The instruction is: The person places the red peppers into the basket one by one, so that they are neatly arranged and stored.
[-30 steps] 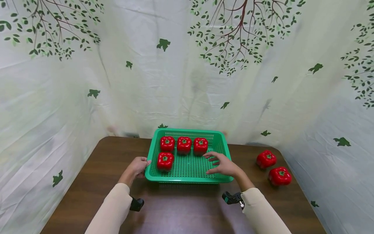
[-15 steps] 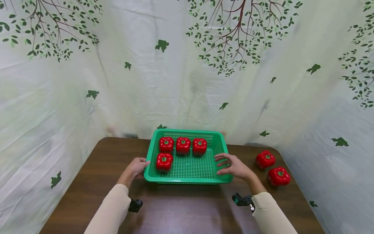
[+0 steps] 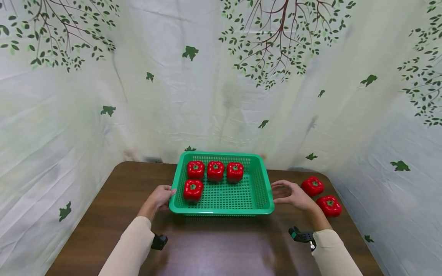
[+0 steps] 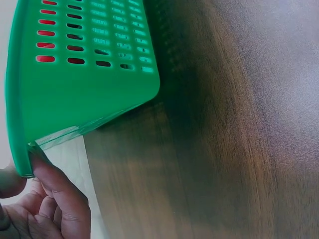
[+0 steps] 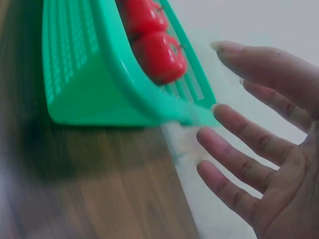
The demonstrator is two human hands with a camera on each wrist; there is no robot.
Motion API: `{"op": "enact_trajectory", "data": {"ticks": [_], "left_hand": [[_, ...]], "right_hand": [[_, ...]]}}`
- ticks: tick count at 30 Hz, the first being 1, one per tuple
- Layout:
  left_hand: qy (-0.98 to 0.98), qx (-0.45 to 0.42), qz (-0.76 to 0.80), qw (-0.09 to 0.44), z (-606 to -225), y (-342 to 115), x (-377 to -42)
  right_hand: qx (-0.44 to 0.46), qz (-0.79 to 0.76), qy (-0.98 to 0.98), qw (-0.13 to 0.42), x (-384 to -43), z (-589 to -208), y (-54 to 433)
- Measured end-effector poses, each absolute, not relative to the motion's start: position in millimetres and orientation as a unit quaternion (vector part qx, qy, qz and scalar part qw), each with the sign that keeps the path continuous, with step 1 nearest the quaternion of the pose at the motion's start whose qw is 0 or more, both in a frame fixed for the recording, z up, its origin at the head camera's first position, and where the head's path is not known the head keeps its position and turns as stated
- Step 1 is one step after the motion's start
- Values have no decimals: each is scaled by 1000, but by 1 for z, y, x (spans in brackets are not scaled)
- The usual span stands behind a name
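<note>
A rectangular green perforated plastic basket (image 3: 257, 188) sits mid-worktop toward the back edge, holding four glossy red toy peppers (image 3: 215, 170). The left hand (image 3: 159, 197) pinches its left rim; the right hand (image 3: 291, 194), fingers spread, hovers just right of it.

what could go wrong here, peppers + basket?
1. The right hand is open beside the two loose peppers; the nearer pepper sits close to the table edge and a nudge might roll it off.
2. The left hand holds only the green basket rim; a tug could slide it and shift the four peppers inside.
</note>
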State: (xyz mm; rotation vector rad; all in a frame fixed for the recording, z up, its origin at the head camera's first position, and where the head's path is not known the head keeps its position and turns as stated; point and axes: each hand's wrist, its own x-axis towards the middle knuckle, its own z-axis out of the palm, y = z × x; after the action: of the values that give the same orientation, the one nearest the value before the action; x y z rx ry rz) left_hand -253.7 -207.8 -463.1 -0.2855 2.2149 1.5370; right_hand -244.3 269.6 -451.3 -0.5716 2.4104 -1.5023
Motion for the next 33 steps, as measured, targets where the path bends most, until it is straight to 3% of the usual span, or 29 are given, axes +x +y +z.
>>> {"op": "enact_trajectory", "data": {"ticks": [10, 18, 24, 33], "left_hand": [[801, -104, 548, 217, -464, -209, -254], [796, -101, 556, 217, -464, -209, -255], [800, -106, 549, 220, -464, -209, -253], [799, -112, 547, 222, -462, -207, -255]], "right_hand": [[-111, -485, 865, 67, -228, -456, 310], [-93, -411, 907, 4, -225, -452, 344], [-39, -363, 931, 20, -220, -449, 365], [-30, -356, 933, 43, -218, -451, 384]]}}
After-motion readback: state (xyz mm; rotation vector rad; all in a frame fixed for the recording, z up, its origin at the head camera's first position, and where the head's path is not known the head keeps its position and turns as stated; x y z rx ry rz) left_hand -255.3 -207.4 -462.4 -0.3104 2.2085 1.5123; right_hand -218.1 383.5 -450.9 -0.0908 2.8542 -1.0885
